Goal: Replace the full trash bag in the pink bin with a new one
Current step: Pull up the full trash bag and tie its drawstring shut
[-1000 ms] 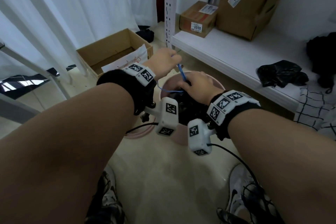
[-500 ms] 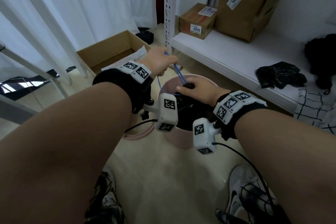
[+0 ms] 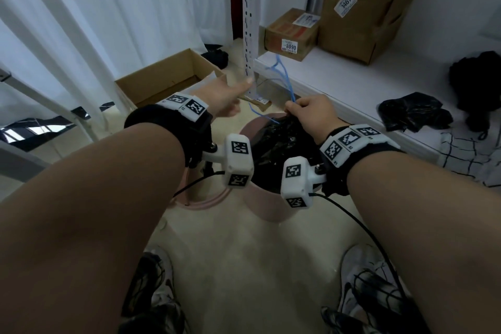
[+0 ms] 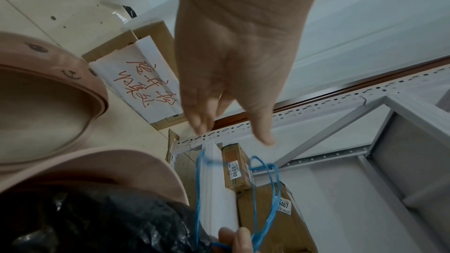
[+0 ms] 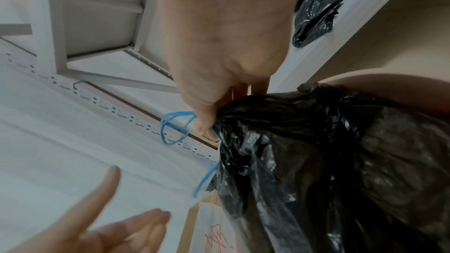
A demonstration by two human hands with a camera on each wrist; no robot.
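Note:
A full black trash bag (image 3: 282,144) (image 5: 328,161) sits in the pink bin (image 3: 268,206) (image 4: 102,168) on the floor. My right hand (image 3: 306,111) (image 5: 214,103) pinches the bag's gathered neck together with the blue drawstring (image 3: 282,76) (image 4: 265,195) (image 5: 175,128), whose loops stick up from my fingers. My left hand (image 3: 230,97) (image 4: 231,118) hovers left of the string with straight fingers and holds nothing. A crumpled black bag (image 3: 412,111) (image 5: 314,16) lies on the white shelf (image 3: 352,84).
The pink bin lid (image 3: 203,200) (image 4: 48,103) lies on the floor left of the bin. An open cardboard box (image 3: 168,76) with a handwritten sheet stands behind it. Two sealed boxes (image 3: 290,35) sit on the shelf. A perforated shelf post (image 3: 249,22) rises close behind my hands. My shoes (image 3: 363,279) are below.
My left hand has let go of the blue drawstring and opened. My right hand has risen with the bag's neck and the string, and the bag now stands higher in the bin.

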